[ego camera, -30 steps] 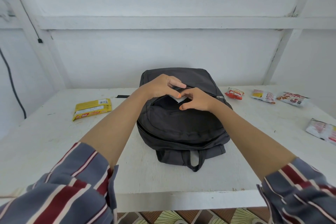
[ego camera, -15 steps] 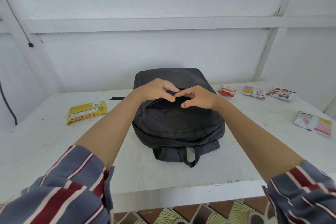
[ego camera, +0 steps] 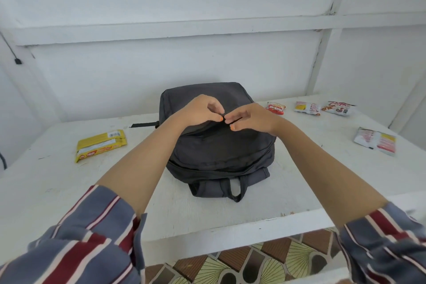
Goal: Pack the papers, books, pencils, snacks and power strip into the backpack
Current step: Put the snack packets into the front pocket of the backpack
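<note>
Dark backpack [ego camera: 219,152] lies beneath left hand [ego camera: 198,110], right hand [ego camera: 251,117].

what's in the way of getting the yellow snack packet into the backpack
Nothing lies on the table between the yellow snack packet and the backpack. The bag blocks entry: its front pocket looks nearly zipped where the left hand and right hand pinch it, and the main zipper looks closed.
</note>
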